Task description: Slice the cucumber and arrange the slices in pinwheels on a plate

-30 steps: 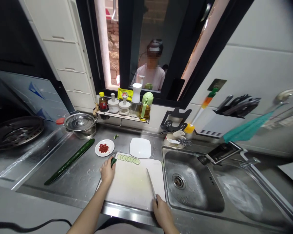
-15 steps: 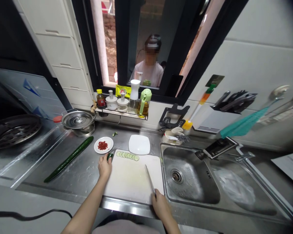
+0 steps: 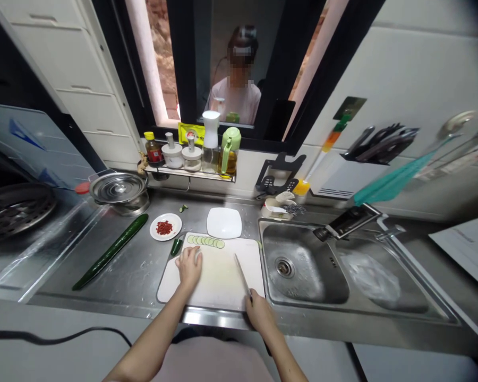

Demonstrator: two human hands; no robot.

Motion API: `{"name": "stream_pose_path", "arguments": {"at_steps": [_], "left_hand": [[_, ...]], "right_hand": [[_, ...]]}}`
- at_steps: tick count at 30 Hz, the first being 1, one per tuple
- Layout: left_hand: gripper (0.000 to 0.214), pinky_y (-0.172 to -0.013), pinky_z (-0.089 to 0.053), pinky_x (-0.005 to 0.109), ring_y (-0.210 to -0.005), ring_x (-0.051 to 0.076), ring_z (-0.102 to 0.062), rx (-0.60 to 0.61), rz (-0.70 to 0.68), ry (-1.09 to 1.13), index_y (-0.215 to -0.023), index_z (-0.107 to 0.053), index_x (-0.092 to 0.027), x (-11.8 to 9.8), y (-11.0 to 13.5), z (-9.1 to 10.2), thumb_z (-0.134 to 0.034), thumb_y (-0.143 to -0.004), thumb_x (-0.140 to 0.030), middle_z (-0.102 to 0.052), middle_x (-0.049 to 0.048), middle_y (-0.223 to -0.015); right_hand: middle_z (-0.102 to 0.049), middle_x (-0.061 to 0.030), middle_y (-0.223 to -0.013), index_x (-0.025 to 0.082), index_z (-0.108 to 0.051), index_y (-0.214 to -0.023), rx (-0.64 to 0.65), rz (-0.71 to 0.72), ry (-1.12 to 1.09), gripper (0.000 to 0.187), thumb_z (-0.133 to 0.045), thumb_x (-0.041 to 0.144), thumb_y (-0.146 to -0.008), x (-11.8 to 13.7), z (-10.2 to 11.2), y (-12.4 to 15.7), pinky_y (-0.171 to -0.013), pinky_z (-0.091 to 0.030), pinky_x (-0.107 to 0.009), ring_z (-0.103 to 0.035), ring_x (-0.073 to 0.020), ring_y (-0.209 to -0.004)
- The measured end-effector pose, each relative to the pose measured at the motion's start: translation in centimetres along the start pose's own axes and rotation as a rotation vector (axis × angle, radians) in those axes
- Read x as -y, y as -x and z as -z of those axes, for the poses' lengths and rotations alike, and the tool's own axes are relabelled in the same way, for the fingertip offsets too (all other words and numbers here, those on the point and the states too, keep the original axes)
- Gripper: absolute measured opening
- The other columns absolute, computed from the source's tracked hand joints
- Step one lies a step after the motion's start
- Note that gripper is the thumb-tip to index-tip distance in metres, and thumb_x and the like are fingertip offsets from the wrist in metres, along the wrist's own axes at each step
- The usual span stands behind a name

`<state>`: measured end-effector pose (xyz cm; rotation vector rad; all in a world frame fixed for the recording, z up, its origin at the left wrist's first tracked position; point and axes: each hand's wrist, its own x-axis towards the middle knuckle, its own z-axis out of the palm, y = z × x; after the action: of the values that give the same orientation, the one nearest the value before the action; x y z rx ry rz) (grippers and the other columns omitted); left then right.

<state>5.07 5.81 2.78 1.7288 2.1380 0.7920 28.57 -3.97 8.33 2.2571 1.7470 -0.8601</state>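
Slicing looked only partway along to me: an overlapping row of thin round pale-green slices [image 3: 206,242] lay near the far edge of the white rectangular cutting board [image 3: 219,276], while the long dark-green cucumber [image 3: 113,252] sat whole and uncut on the grey metal tabletop [image 3: 135,281], off to the left. Short dark-green pieces [image 3: 177,246] were by the board's far-left corner; couldn't tell if they touched it. The right hand [image 3: 259,310] had its fingers wrapped round a long metal knife [image 3: 242,273]. The left hand [image 3: 190,268] had its fingers loosely spread, nothing visible in them.
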Motion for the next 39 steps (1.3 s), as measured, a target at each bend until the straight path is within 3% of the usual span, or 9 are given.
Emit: {"name": "stream_pose_path", "arguments": {"at_steps": [4,10,17,39], "left_hand": [[0.032,-0.095,-0.031,0.041,-0.107,0.024,-0.052,0.12,-0.055,0.01,-0.115,-0.064,-0.022,-2.1,0.2,-1.2,-0.044,-0.092,-0.032,-0.061,0.01,-0.111],[0.035,-0.093,-0.03,0.042,-0.108,0.026,-0.051,0.225,-0.085,-0.058,-0.119,-0.061,-0.022,-4.0,-1.7,-2.5,-0.042,-0.092,-0.033,-0.061,0.0109,-0.114],[0.034,-0.094,-0.029,0.044,-0.111,0.029,-0.048,0.275,-0.108,-0.161,-0.116,-0.062,-0.021,-5.9,-4.0,-3.6,-0.045,-0.09,-0.036,-0.06,0.0129,-0.114],[0.02,-0.09,-0.032,0.04,-0.107,0.027,-0.052,0.294,-0.009,-0.176,-0.1,-0.062,-0.024,-6.6,-4.7,-4.6,-0.051,-0.084,-0.025,-0.062,0.0087,-0.11]], "right_hand": [[-0.069,-0.015,-0.108,0.017,-0.052,-0.129,-0.002,-0.011,0.002,0.042,-0.032,0.03,-0.095,0.2,-0.1,0.2,-0.08,-0.042,-0.031,-0.064,-0.0241,-0.102],[-0.07,-0.0144,-0.108,0.017,-0.053,-0.128,0.003,-0.009,-0.002,0.041,-0.032,0.031,-0.095,0.1,-0.1,0.3,-0.08,-0.042,-0.03,-0.064,-0.0236,-0.102],[-0.069,-0.0144,-0.109,0.017,-0.053,-0.128,0.001,-0.003,-0.021,0.042,-0.031,0.031,-0.095,0.1,0.0,0.3,-0.08,-0.042,-0.03,-0.064,-0.0241,-0.102],[-0.07,-0.0127,-0.103,0.019,-0.057,-0.116,-0.011,0.01,-0.031,0.036,-0.031,0.03,-0.094,-0.7,-0.6,-0.1,-0.074,-0.04,-0.029,-0.065,-0.0232,-0.096]]}}
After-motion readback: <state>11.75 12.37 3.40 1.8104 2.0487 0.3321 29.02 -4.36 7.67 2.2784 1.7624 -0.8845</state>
